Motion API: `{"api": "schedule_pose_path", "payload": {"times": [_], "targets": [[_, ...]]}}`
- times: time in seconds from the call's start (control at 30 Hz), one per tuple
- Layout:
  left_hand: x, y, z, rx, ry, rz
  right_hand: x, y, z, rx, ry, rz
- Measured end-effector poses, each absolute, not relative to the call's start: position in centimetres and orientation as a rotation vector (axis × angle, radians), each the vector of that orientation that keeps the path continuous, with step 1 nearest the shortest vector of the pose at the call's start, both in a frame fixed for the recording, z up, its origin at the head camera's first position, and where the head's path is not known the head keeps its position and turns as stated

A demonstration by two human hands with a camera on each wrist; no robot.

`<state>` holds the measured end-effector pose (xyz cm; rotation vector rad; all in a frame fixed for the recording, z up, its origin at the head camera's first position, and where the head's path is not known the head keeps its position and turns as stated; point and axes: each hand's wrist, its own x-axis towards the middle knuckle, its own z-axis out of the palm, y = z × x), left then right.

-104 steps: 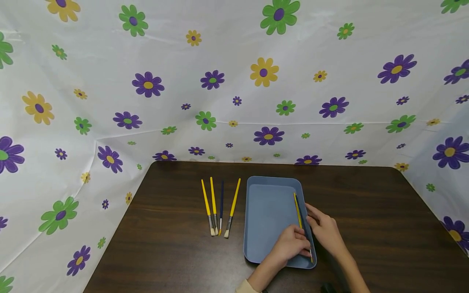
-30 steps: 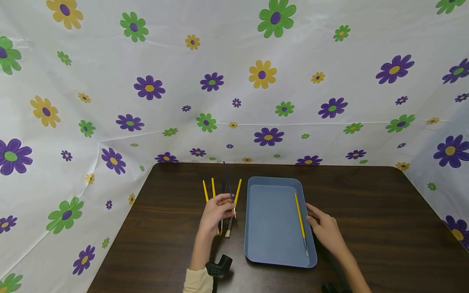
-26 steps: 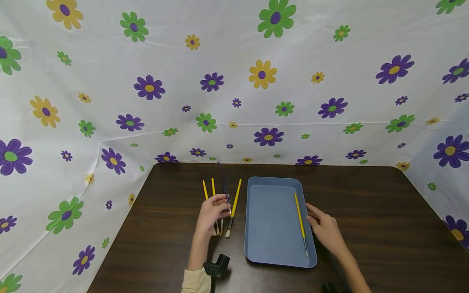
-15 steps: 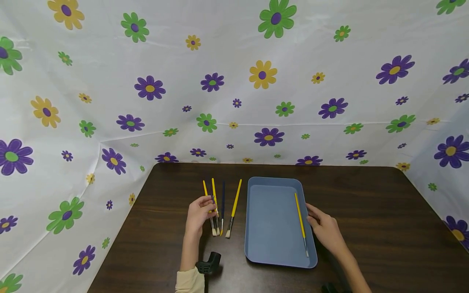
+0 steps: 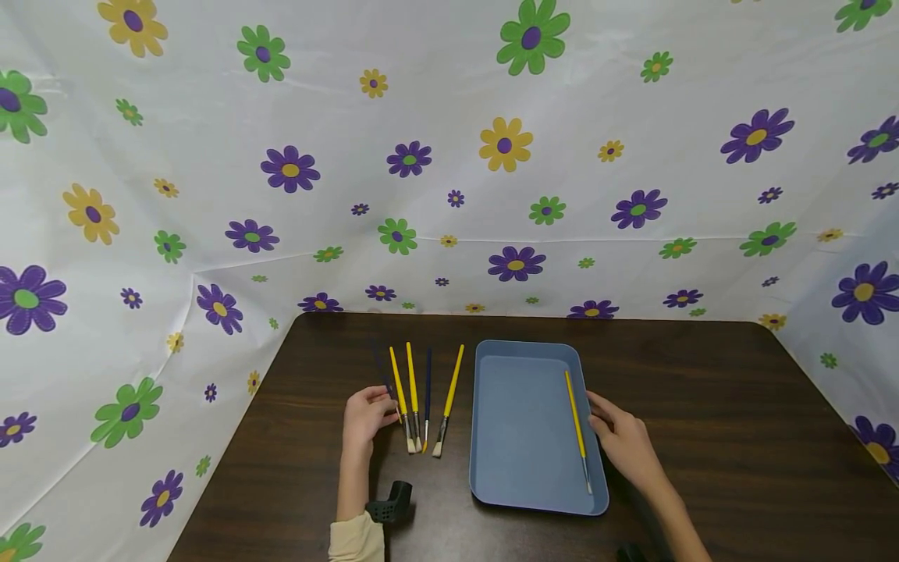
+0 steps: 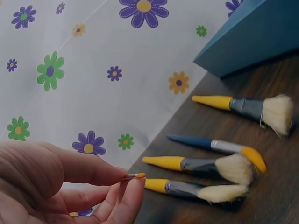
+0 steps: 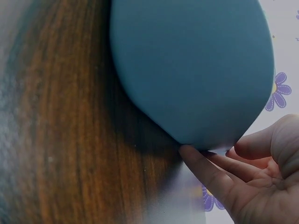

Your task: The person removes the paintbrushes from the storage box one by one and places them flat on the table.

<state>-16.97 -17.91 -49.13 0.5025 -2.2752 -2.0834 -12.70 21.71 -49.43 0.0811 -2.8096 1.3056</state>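
Looking down from the head view, a thin dark brush is pinched by the left hand left of the brush row; the right hand rests against the blue tray. From the left wrist, the brush's orange tip is nipped between fingertips, so slipping is judged likely. From the right wrist, relaxed fingers touch the tray's edge.

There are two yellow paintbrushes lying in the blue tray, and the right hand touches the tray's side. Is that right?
Not quite. The head view shows only one yellow paintbrush lying in the blue tray. The right hand does touch the tray's side.
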Motion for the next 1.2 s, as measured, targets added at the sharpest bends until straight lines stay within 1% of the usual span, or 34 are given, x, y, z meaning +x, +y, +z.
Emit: {"api": "schedule_pose_path", "payload": {"times": [0.73,1.2], "targets": [[-16.94,-17.82,-49.18,0.611,-2.644,-1.713,-12.67,21.78,-49.72,0.072,-2.803,1.317],[-16.43,-17.51,-48.77,0.547,-2.758,-1.466,-12.64,21.78,-49.81,0.086,-2.793,1.310]]}}
